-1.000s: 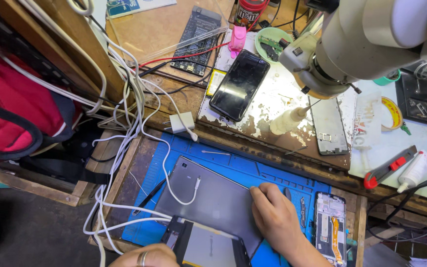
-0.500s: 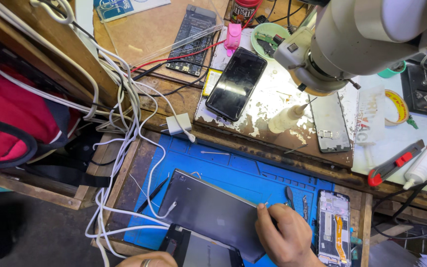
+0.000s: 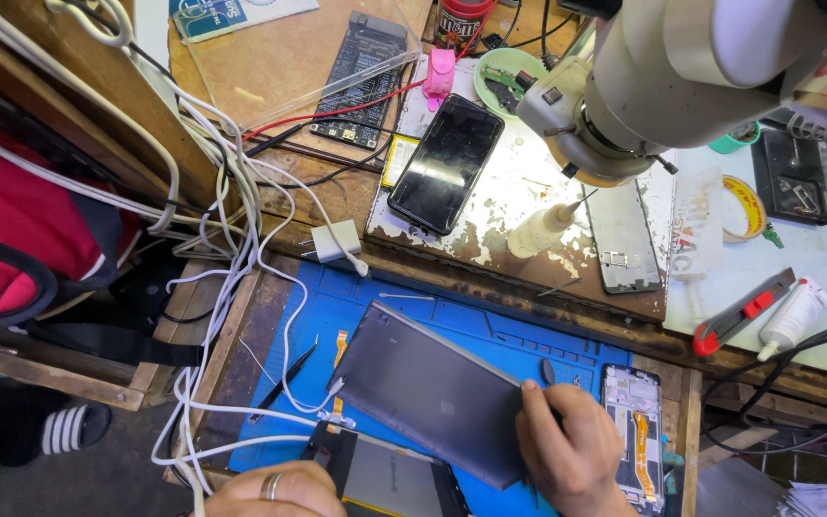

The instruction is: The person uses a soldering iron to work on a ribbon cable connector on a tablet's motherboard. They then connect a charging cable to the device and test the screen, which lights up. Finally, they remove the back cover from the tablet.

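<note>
My right hand (image 3: pixel 571 450) grips the right edge of a flat grey phone back cover (image 3: pixel 423 388), which lies tilted over a blue work mat (image 3: pixel 385 316). At the bottom edge my left hand (image 3: pixel 270 493), a ring on one finger, is curled against an opened phone body (image 3: pixel 385 479) lying partly under the cover. Only the knuckles of that hand show. A thin orange flex strip (image 3: pixel 340 347) pokes out by the cover's left corner.
A phone frame with orange flex (image 3: pixel 632 440) lies right of my hand and black tweezers (image 3: pixel 279 383) lie left of the mat. On the upper bench are a black phone (image 3: pixel 447 163), a glue bottle (image 3: pixel 547 225) and a microscope head (image 3: pixel 662 86). White cables (image 3: pixel 232 239) hang at left.
My right hand has slid right along the grey cover to its right edge, and the cover has swung to lie more diagonally. My left hand stays at the bottom edge.
</note>
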